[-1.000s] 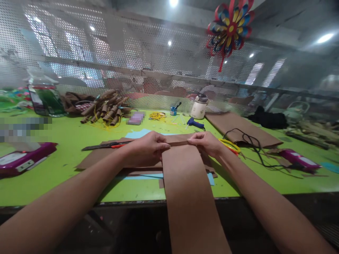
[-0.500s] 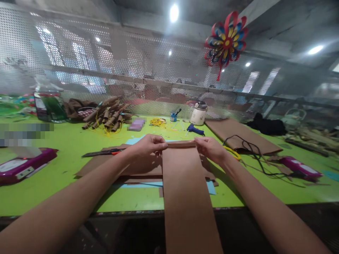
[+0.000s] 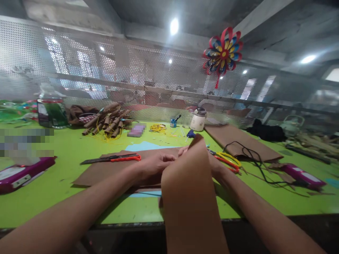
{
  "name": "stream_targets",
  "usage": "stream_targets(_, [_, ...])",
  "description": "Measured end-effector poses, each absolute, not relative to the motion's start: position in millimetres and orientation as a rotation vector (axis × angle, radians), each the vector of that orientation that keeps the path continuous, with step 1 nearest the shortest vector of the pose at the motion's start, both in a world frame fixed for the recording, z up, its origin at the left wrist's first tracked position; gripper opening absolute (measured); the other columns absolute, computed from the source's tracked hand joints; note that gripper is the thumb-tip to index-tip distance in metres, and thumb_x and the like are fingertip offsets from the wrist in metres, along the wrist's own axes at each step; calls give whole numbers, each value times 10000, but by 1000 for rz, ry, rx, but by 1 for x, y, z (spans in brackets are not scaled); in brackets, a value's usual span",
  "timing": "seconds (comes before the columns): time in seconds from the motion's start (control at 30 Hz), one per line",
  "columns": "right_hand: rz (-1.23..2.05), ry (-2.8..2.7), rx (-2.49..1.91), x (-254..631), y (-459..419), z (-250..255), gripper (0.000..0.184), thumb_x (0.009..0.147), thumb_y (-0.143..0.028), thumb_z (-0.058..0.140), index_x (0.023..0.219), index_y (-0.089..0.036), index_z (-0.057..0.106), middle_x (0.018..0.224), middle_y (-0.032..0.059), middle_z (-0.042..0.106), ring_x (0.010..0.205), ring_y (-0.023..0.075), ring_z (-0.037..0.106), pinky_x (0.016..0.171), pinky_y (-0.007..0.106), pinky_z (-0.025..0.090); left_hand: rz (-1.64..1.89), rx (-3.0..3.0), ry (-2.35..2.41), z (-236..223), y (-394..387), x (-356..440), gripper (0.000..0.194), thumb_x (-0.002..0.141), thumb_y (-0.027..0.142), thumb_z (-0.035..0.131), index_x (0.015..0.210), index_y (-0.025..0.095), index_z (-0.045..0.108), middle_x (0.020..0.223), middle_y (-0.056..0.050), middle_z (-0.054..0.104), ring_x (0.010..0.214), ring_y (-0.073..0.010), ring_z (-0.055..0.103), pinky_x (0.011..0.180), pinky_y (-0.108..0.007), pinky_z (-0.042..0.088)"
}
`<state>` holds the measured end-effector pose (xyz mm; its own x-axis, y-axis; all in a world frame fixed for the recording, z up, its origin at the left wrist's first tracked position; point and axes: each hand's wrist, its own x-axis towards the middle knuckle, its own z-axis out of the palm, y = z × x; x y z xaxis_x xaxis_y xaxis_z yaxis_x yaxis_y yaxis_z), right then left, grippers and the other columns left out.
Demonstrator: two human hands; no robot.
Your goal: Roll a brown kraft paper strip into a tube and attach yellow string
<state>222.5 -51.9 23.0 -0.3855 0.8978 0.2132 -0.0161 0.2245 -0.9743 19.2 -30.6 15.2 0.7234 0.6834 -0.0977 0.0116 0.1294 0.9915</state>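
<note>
Has a brown strip [image 3: 189,201] over the middle of the worktop's [image 3: 60,206] near edge, curling at the top and hanging past the edge below. Has the left hand [image 3: 159,164] just beside the strip's left side, with the grip bent inward; cannot tell how far closed or on what. Has the right hand [image 3: 214,165] partly hidden behind the strip; cannot tell the grip's spread or hold. Has sheets [image 3: 102,173] lying under the hands, with a cutter [image 3: 125,157] on their left part, and scissors [image 3: 229,161] just to the right. Toward the far edge, has a glue gun [image 3: 191,134], a cup [image 3: 197,121], a jar [image 3: 173,123] and rolls [image 3: 113,122]; toward the far right corner, folded paper [image 3: 230,138].
</note>
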Motion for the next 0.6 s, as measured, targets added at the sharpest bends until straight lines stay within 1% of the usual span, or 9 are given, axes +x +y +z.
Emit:
stream_targets(0.07, [1327,-1546,-820,228,-51,23,248,705,-385,681,888,-217,674,742,21,641,629,148,558,570,275,441,550,1368,639,17,-30,18,297,682,360,720,897,159,674,836,-62,666,764,-182,583,670,-291,435])
stream_targets(0.17, [1422,-1521,-837,234,-48,23,300,726,-438,666,874,-177,670,739,17,624,638,132,540,579,248,406,644,1330,663,19,-24,14,300,721,363,688,909,132,657,827,-91,663,741,-171,589,682,-292,447])
stream_targets(0.27, [1513,-1737,-951,235,-46,21,334,738,-455,655,850,-141,671,697,3,591,603,101,486,555,221,344,779,1292,676,20,-16,10,325,789,414,610,912,115,636,853,-109,652,719,-147,591,691,-276,450])
stream_targets(0.33, [1487,-1894,-1024,233,-44,18,315,759,-449,635,782,-135,656,639,-20,544,565,84,430,540,215,308,800,1316,697,20,-15,8,367,811,463,567,903,114,632,835,-100,647,732,-152,596,706,-276,452])
stream_targets(0.4, [1363,-1991,-1067,230,-42,15,305,778,-438,610,718,-139,631,615,-32,513,555,82,402,541,218,300,739,1434,735,21,-17,8,389,812,488,550,892,118,640,830,-87,649,762,-163,591,708,-274,445])
stream_targets(0.5, [1062,-2049,-1155,226,-36,11,279,807,-410,567,727,-149,626,662,-15,542,604,102,439,571,225,329,594,1747,801,22,-24,11,325,785,439,579,877,140,667,882,-57,660,800,-171,560,668,-246,414])
stream_targets(0.6, [769,-2105,-1244,225,-32,7,253,812,-378,557,711,-155,620,673,-2,559,644,122,467,583,228,346,517,1977,887,24,-25,12,281,786,388,555,849,144,677,849,-29,659,768,-165,542,625,-228,377])
